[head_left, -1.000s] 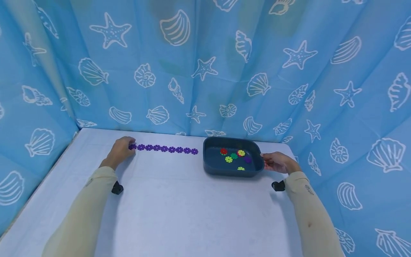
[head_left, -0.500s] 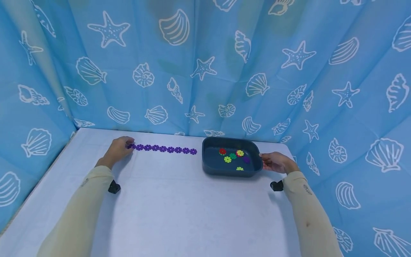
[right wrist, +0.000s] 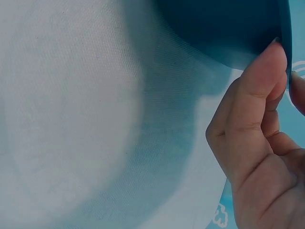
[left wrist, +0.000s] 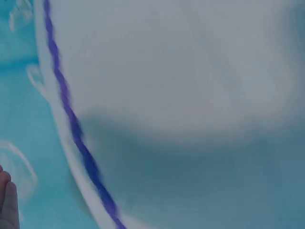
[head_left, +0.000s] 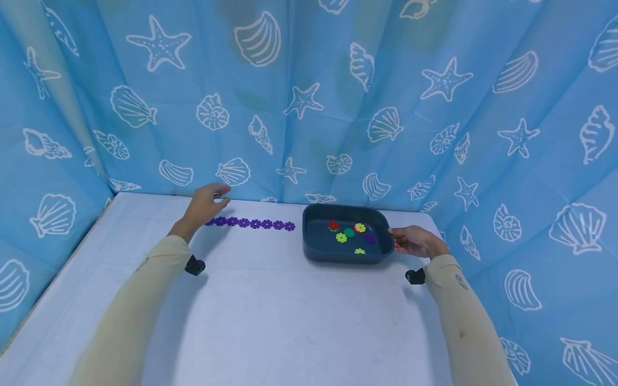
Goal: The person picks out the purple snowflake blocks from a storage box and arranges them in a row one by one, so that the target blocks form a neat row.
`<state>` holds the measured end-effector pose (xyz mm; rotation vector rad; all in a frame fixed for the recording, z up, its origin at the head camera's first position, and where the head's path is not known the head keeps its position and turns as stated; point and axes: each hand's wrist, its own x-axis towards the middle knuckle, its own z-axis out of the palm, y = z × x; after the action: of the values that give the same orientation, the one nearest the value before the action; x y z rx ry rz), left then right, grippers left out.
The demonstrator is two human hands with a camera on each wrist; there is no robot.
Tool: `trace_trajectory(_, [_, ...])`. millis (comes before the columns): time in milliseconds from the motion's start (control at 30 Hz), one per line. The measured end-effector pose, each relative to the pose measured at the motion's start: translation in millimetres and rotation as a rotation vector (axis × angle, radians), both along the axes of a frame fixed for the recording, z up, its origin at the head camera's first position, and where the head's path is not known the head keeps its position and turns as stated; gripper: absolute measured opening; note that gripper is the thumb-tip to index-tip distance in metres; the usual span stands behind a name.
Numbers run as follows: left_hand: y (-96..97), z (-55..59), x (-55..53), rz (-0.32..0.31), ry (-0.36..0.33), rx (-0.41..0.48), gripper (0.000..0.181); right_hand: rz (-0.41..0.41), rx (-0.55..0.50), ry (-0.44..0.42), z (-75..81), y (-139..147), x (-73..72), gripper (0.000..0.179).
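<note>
Purple flower-shaped discs lie edge to edge in a straight row on the white table. Over the row's left end hovers my left hand, thumb and fingers apart with nothing between them; it covers part of that end. In the left wrist view the purple row looks blurred, and only fingertips of the left hand show at the lower left edge. My right hand grips the right rim of a dark blue plastic basin. In the right wrist view the right hand has its fingers against the basin wall.
Inside the basin lie several loose discs: a red one, a green one, a purple one and yellow ones. A blue shell-print curtain hangs behind the table and along both sides.
My left hand has let go of the row's left end, lifted and moved right above it. The right hand stays on the basin. The discs look unmoved.
</note>
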<state>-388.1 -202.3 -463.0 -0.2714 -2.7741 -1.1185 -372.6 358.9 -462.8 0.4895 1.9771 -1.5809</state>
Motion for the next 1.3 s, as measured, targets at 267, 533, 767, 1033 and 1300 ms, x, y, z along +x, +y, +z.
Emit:
trace_trajectory(267, [99.9,-1.0,-9.5,-0.146,0.04,0.11,0.037,-0.033,0.022,-0.007,-1.8,-2.1,0.0,0.041])
trace_trajectory(533, [188.3,-8.2,-4.3,-0.274,0.05,0.189,0.032,-0.003,-0.025,-0.001,0.1,-1.1,2.6,0.037])
trace_trajectory(767, [254.4,-16.3,7.9,-0.37,0.008,0.236,0.033,-0.002,-0.038,0.011,3.2,-0.2,3.8,0.032])
trace_trajectory(1033, [318.7,-25.3,26.7,-0.475,-0.166,0.191,0.036,-0.022,-0.029,0.009,0.1,2.5,4.1,0.036])
trace_trajectory(1300, [341.4,-29.2,24.7,-0.521,-0.212,0.122,0.034,-0.003,-0.006,0.016,2.2,2.6,5.0,0.039])
